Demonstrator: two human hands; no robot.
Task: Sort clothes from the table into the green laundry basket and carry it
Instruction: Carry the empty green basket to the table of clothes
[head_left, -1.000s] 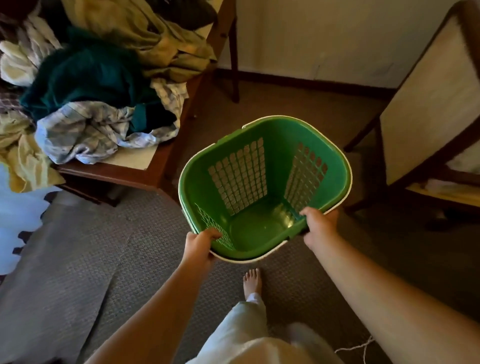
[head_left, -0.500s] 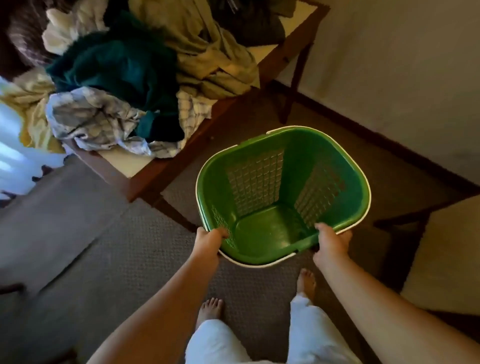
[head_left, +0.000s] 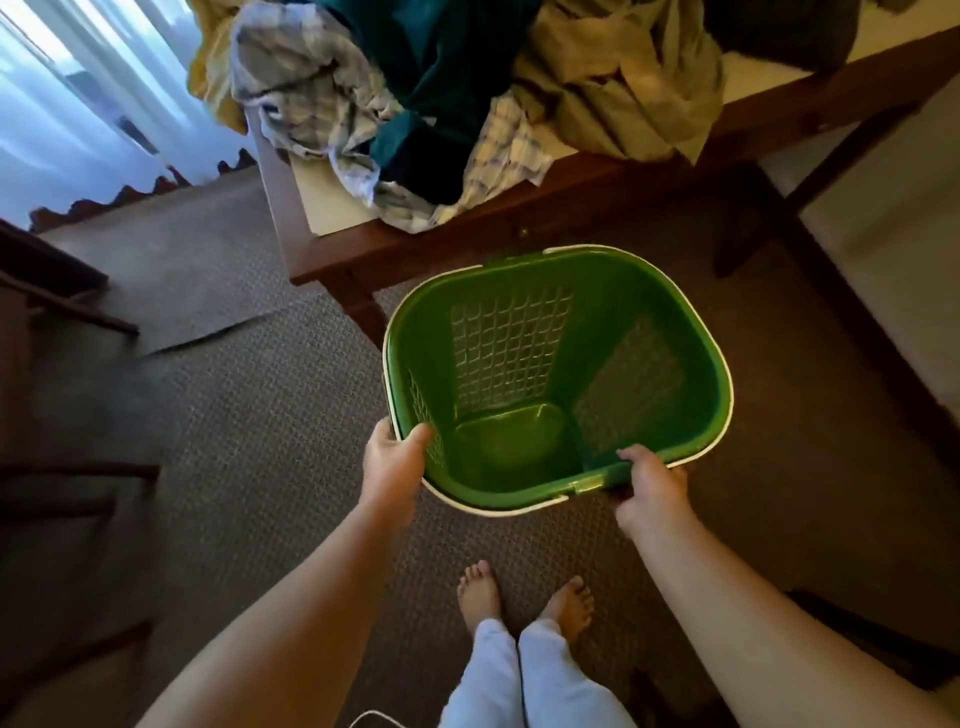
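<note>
You hold the green laundry basket (head_left: 558, 374) with both hands, off the carpet (head_left: 249, 441), just in front of the near edge of the counter (head_left: 431, 244). Your left hand (head_left: 392, 462) grips the near-left corner of the rim, thumb hooked inside over the mesh wall, the other fingers wrapped under and out of sight. Your right hand (head_left: 652, 491) grips the near-right rim, thumb on top of the rim, fingers curled underneath. Both hands are clamped on the basket.

Basket mouth faces up and tilts a bit toward you, so you see the bare floor of it and the mesh walls. Nothing inside. Its longer side runs roughly left to right, far rim close to the counter edge.

On the counter sits the clothes pile: a plaid shirt (head_left: 306, 88) at left, a dark teal garment (head_left: 436, 67) in the middle, a checked cloth (head_left: 498, 156) hanging over the edge, an olive garment (head_left: 618, 88) at right, a yellow piece (head_left: 208, 62) far left. A counter leg (head_left: 363, 312) stands just left of the basket. Curtain (head_left: 67, 104) at upper left, dark furniture (head_left: 57, 291) at left. Your bare feet (head_left: 524, 597) are below the basket, on the carpet.
</note>
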